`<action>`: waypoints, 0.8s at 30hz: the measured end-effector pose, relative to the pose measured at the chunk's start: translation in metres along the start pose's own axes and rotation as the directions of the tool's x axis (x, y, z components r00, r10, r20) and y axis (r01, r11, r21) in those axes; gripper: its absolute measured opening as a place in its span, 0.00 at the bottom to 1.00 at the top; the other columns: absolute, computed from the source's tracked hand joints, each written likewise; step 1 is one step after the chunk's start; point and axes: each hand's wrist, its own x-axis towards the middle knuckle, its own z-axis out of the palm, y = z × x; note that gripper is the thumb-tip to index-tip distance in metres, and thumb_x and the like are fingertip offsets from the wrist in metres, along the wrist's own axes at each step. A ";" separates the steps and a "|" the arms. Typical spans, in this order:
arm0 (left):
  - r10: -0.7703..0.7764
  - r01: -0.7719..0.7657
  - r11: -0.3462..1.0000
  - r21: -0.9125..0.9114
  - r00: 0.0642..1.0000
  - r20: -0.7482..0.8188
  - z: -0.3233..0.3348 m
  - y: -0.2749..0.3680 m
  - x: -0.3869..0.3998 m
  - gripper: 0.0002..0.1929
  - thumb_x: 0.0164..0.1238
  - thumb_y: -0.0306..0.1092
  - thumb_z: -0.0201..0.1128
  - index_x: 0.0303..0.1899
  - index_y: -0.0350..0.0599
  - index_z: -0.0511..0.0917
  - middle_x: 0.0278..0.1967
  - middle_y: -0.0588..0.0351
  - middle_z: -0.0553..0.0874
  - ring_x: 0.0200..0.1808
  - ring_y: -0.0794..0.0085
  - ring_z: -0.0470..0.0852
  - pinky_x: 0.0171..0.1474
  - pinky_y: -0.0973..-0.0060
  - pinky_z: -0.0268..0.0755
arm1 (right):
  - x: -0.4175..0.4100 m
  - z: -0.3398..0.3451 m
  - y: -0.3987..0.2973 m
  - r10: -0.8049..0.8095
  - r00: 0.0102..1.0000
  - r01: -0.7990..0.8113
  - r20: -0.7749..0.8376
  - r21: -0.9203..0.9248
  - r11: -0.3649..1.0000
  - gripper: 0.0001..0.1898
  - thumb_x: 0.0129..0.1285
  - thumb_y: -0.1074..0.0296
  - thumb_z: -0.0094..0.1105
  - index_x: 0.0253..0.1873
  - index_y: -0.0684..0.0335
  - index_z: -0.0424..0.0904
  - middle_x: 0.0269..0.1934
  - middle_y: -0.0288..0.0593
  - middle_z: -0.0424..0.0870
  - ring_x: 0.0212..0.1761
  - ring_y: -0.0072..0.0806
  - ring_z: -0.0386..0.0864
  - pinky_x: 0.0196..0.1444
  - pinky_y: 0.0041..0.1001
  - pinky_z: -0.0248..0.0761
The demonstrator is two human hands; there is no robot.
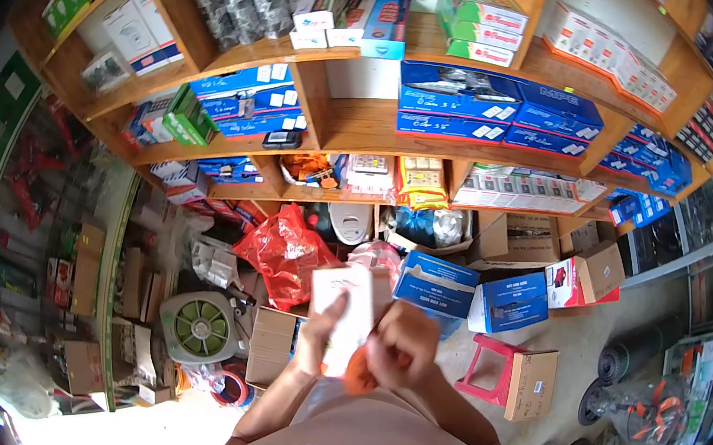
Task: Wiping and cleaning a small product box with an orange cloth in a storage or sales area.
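Observation:
My left hand point(320, 333) grips a white box point(343, 299), its thumb lying across the face. Beside it, my right hand point(405, 345) is curled around an orange cloth point(362, 370), which hangs below the fingers near the box's lower edge. Both hands are in front of my chest and slightly blurred. Beyond them lie a red plastic bag point(285, 251) and a blue cardboard box point(436, 286).
Wooden shelves point(365, 139) with many packaged goods span the far side. A green-bladed box fan point(202, 327) and an open carton point(270, 347) stand at the left. At the right are a pink plastic stool point(486, 370) and a brown carton point(531, 385).

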 end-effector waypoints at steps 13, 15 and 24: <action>0.340 -0.296 0.933 0.203 0.912 -0.231 0.012 -0.031 -0.013 0.32 0.80 0.52 0.54 0.72 0.37 0.66 0.63 0.44 0.79 0.64 0.61 0.80 0.69 0.64 0.72 | 0.023 -0.003 0.023 0.111 0.993 -0.113 0.039 0.063 0.992 0.10 0.55 0.81 0.64 0.26 0.63 0.72 0.24 0.42 0.74 0.22 0.36 0.72 0.26 0.32 0.62; 0.183 -0.181 0.983 0.033 0.949 -0.256 -0.007 -0.012 -0.003 0.32 0.79 0.56 0.54 0.68 0.35 0.70 0.59 0.41 0.83 0.56 0.58 0.86 0.58 0.64 0.82 | 0.009 0.010 0.015 -0.081 0.992 0.060 0.094 0.209 0.976 0.11 0.54 0.76 0.63 0.24 0.62 0.68 0.23 0.40 0.74 0.23 0.31 0.70 0.28 0.31 0.62; 0.624 -0.522 0.746 0.413 0.765 -0.161 0.012 0.000 -0.017 0.35 0.68 0.41 0.69 0.68 0.50 0.55 0.58 0.42 0.72 0.56 0.60 0.79 0.57 0.61 0.77 | 0.003 0.021 0.035 0.505 0.860 -0.492 0.070 0.377 0.785 0.10 0.68 0.75 0.61 0.31 0.66 0.73 0.25 0.32 0.74 0.25 0.14 0.68 0.27 0.21 0.57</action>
